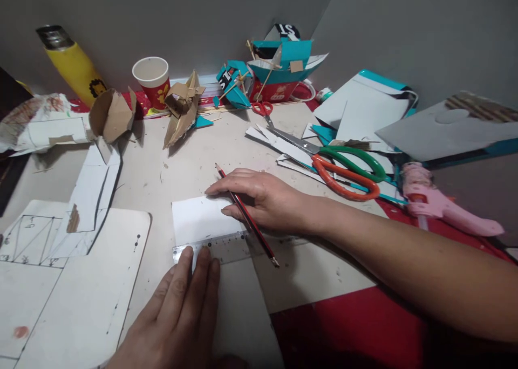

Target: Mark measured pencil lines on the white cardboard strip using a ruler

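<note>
The clear ruler [231,248] lies across the white sheet [194,220], in front of the person. It seems light and stiff, and its smooth face could slide easily, so it is best pressed flat near both ends. The sheet looks thin and light; it would probably bend if lifted by one corner, thus holding it by two edges is safer.

The left hand [178,304] is laid flat, its extended fingers pressing the ruler's left part. The right hand [269,199] has the red-and-black pencil [253,222] in a loose hold between thumb and fingers, with fingertips on the sheet (which end is sharpened, one cannot tell surely). The pencil should be light, rigid, with a fragile point.

Farther out, big scissors [318,149] rest among paper scraps, and a pink glue gun [439,203] lies at the right.
</note>
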Available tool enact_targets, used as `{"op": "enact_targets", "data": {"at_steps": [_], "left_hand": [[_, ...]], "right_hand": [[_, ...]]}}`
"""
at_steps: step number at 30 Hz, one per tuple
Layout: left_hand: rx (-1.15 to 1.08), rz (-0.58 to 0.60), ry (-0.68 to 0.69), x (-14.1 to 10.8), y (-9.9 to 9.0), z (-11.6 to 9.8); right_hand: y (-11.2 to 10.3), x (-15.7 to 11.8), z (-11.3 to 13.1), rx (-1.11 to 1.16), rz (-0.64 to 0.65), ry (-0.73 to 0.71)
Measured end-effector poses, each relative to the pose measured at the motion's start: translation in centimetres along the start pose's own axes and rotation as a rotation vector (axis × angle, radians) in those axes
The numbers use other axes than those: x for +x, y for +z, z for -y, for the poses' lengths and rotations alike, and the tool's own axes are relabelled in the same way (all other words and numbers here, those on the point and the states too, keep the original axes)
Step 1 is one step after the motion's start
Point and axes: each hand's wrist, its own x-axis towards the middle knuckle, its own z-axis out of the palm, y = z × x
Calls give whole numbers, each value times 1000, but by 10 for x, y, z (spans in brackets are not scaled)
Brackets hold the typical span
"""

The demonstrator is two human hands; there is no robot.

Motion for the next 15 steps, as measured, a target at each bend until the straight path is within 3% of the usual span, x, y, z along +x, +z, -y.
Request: {"op": "enact_targets", "data": {"at_steps": [15], "left_hand": [[20,28,-12,2,4,-5]], "right_hand": [[-1,0,1,-16,13,8]]}}
